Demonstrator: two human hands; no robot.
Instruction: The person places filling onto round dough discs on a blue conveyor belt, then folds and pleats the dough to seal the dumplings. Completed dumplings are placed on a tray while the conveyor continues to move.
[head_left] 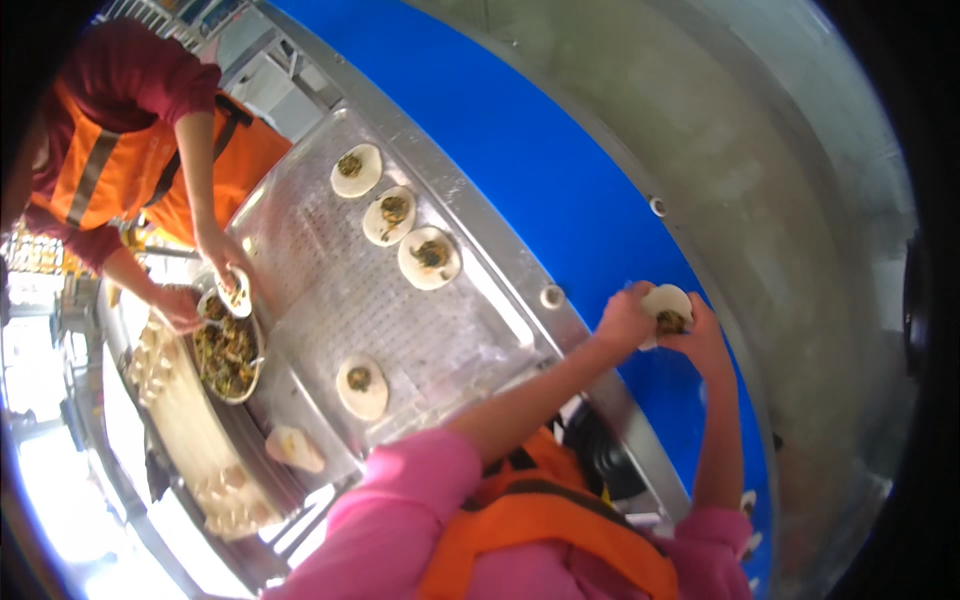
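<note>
1. The dough round (pixel 662 299), with dark chopped filling (pixel 670 322) toward its lower edge, sits between the person's two hands, above the blue belt (pixel 520 150).
2. The left hand (pixel 628 318) has its fingers bent in and closed on the round's left edge; how far they reach behind it cannot be told.
3. The right hand (pixel 703 345) curves around the opposite side, fingers closed on the right edge, one digit reaching left just below the filling.
4. The left forearm (pixel 545 390) slants up and rightward across the metal table's border; the right forearm (pixel 720 440) rises almost straight.
5. Left of the belt, the metal table (pixel 300 260) carries three topped rounds (pixel 388 216) in a slanting row, plus a single topped round (pixel 362 395) near the person's pink sleeve (pixel 400 490).
6. Farther left, a co-worker's hands (pixel 218 250) hold another round (pixel 234 292) at a bowl (pixel 226 350) of filling.
</note>
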